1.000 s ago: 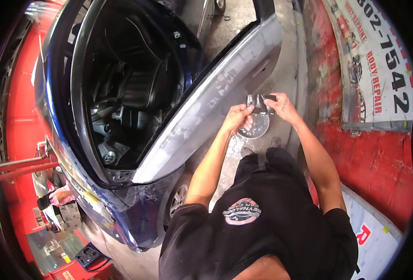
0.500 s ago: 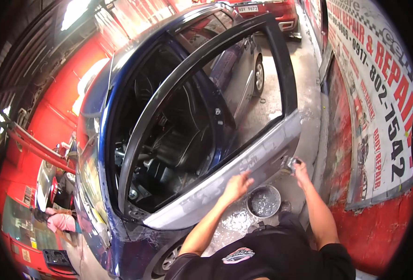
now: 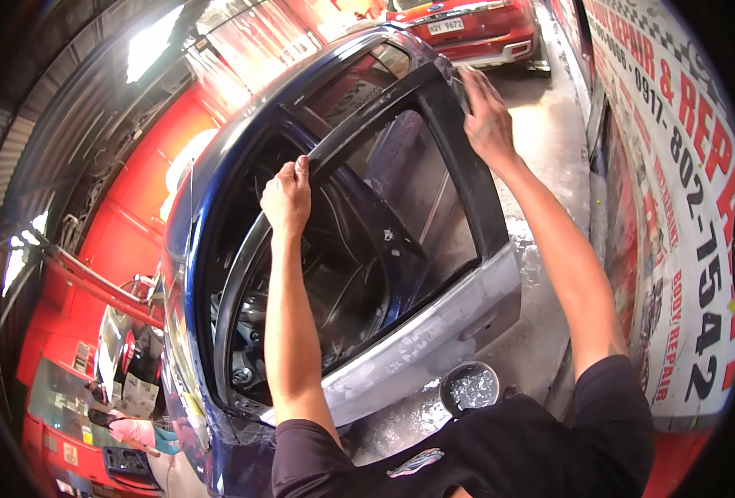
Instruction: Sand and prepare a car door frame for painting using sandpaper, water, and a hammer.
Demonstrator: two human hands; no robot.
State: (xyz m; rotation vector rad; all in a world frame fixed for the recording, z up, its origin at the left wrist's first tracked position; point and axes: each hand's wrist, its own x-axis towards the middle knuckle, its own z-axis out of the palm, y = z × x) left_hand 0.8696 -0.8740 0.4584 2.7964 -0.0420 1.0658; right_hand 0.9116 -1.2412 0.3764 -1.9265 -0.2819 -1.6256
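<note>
View: head camera, looking down over both arms.
Door: blue car's front door, standing open in front of the person; lower panel [image 3: 417,340] showing patchy grey, window frame [image 3: 489,217] showing black.
Left hand [image 3: 287,197]: reaching up to the sloping upper edge of the window frame; fingers wrapping over it and gripping, thumb pointing upward.
Right hand [image 3: 489,124]: resting at the rear upper corner of the window frame, higher and farther out than the left; fingers lying nearly straight along the edge; whether they are clasping anything, cannot tell, the palm side being hidden.
Bucket [image 3: 448,383]: round, dark, holding water; standing on the wet floor [image 3: 542,290] just beyond the person's shirt [image 3: 517,444], near the lower panel.
Car [image 3: 204,212]: blue, standing behind the door, its dark seat [image 3: 347,241] showing through the window opening.
Red vehicle [image 3: 475,35]: standing farther back.
Banner [image 3: 683,91]: pale, printed, hanging along the right-hand wall.
Co-worker [image 3: 132,429]: wearing a pink top, bending at far left.
</note>
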